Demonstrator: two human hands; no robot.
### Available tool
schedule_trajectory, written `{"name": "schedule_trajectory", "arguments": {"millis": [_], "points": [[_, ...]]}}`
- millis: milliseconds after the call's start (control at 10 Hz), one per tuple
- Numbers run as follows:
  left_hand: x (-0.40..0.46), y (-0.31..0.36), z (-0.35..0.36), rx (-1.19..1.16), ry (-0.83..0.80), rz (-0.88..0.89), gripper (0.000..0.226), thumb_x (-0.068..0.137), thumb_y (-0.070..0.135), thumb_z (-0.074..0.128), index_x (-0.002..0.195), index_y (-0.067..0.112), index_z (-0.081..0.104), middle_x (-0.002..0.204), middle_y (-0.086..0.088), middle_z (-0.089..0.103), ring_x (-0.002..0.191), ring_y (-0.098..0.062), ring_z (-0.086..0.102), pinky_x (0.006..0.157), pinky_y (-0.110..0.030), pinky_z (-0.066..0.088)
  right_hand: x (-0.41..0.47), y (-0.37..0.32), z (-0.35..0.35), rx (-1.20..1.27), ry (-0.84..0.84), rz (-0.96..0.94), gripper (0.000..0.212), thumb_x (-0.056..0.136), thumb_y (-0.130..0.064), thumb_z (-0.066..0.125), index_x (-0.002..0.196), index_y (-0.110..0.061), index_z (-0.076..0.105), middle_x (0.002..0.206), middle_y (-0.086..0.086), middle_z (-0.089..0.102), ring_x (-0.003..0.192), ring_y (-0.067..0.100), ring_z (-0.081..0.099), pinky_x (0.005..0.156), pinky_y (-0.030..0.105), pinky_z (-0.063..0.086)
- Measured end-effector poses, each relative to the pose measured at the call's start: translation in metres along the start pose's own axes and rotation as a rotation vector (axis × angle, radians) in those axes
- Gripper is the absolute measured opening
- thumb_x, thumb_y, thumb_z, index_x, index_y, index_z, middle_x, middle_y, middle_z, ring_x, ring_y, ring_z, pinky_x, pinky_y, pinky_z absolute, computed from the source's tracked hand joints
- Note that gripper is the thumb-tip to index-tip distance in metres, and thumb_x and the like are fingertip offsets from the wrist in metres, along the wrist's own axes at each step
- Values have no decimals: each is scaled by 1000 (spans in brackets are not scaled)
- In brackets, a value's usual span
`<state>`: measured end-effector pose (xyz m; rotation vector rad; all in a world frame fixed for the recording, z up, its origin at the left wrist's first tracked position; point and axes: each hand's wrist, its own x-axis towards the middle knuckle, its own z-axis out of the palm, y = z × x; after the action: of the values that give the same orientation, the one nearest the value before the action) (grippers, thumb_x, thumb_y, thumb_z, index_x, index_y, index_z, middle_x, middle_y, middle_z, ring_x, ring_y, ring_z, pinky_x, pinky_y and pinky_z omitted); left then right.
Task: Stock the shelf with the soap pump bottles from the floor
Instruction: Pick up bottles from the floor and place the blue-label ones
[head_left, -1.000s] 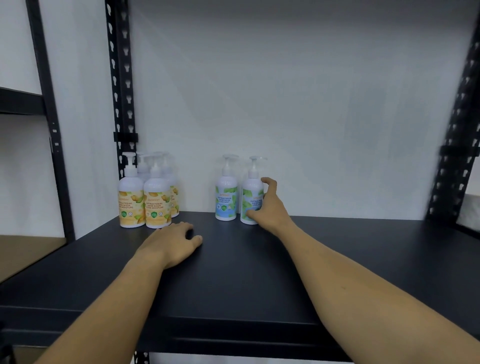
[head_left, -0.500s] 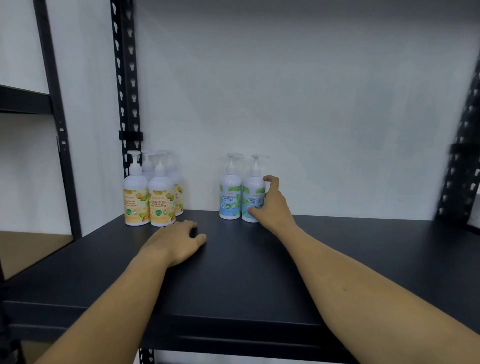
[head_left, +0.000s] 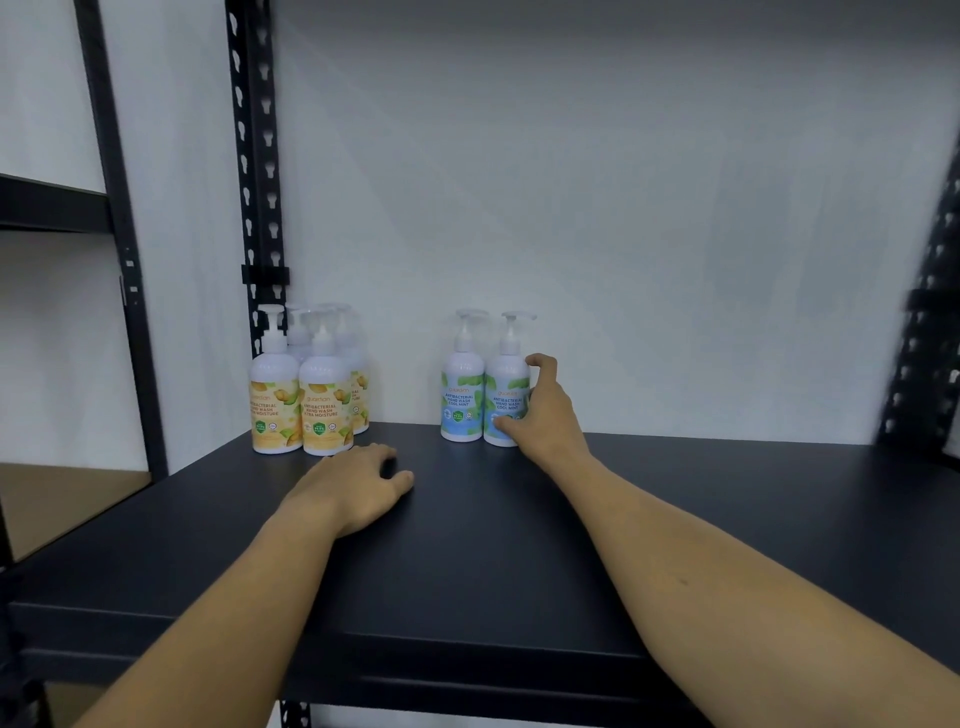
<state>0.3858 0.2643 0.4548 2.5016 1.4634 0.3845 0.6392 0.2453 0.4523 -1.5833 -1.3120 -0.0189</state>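
We are gripping the right blue-labelled soap bottle (head_left: 506, 387) with our right hand (head_left: 540, 415) — it is standing upright on the black shelf (head_left: 467, 561), touching its twin (head_left: 461, 384). Our left hand (head_left: 358, 486) is resting flat, fingers relaxed, near the yellow-labelled bottles (head_left: 306, 395) by the left post (head_left: 257, 156).

Behind the two front yellow bottles (head_left: 298, 402), the rear yellow bottles (head_left: 358, 374) stand largely hidden; right of them, the upright post (head_left: 930, 332) is blurred.
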Motion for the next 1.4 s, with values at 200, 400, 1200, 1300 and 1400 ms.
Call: {"name": "schedule_trajectory", "arguments": {"millis": [200,400,1200,1300,1400], "points": [[0,1,-1,4,1,2,57,99,53,42,151,29,36,154,1,40,138,-20,41,107,-35,36,1,1,1,3,2,-6,84,74,-12,82,129,-37,24,112,7,60,96,23,65,83,46,58],[0,0,0,1,7,6,57,99,53,42,150,29,37,154,3,40,138,-19,41,107,-35,36,2,1,1,-1,2,-9,82,74,-11,81,128,-36,24,109,7,60,94,23,65,81,45,58],[0,1,0,1,4,1,57,99,53,42,150,28,37,152,1,42,137,-19,42,106,-34,36,8,4,5,-16,7,-4,83,74,-11,80,130,-35,23,114,9,59,96,25,64,81,45,58],[1,0,0,-3,0,-1,58,99,53,42,151,28,37,153,1,41,138,-19,42,107,-34,35,8,5,6,-17,8,-3,83,74,-11,80,129,-37,23,114,8,59,97,25,65,82,46,58],[0,-1,0,-2,-1,-3,58,99,53,42,151,28,36,153,1,41,138,-20,41,108,-35,35,8,5,6,-17,7,-3,83,75,-11,80,129,-37,23,115,8,59,98,25,65,83,46,58]]}}
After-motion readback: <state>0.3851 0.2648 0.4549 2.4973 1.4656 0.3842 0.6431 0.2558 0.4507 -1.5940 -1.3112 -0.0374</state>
